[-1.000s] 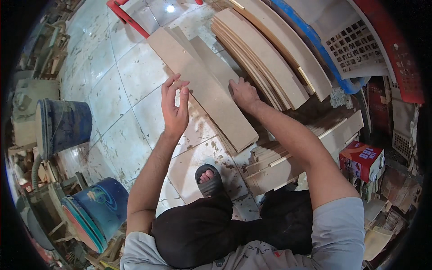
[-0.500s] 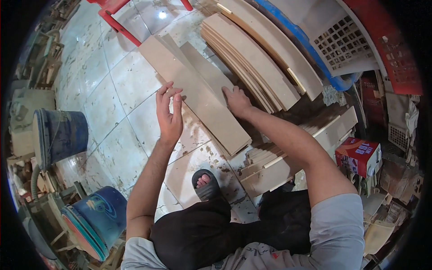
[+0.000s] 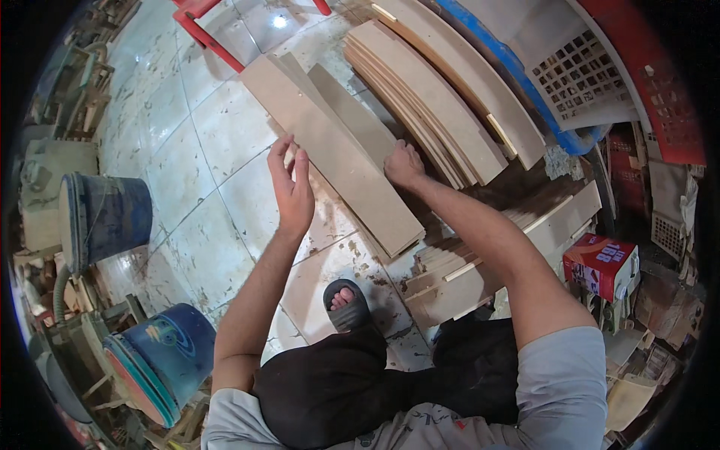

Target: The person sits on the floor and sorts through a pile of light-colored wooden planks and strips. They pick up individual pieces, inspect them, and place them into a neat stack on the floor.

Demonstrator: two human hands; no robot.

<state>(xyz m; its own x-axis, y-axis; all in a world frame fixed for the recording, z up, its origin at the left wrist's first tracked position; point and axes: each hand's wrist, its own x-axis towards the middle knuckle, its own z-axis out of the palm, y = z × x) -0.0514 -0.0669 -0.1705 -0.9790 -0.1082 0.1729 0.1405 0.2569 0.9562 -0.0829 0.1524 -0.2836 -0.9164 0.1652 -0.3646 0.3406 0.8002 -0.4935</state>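
Long flat wooden boards lie in a fanned stack at the middle, the top board [image 3: 330,150] slanting from far left to near right. A greyer board [image 3: 349,109] sticks out from under it on the right. My right hand [image 3: 405,165] is closed at that greyer board's right edge, its fingertips hidden. Beside the top board's left edge, my left hand [image 3: 292,191] is raised with the fingers loosely bent and the thumb apart. It holds nothing; whether its fingertips touch the edge I cannot tell.
Stacked boards [image 3: 427,97] stand at right, with more boards [image 3: 510,255] nearer me. A red box [image 3: 600,266] and a pale crate [image 3: 577,75] are further right. Two blue buckets, one dark [image 3: 112,217] and one brighter [image 3: 169,352], lie left. Red plastic legs [image 3: 210,37] stand far left on the tiles.
My right hand has drawn its outstretched index finger in and curled closed at the board's edge. My left hand has come slightly nearer me. The whole view has shifted a little.
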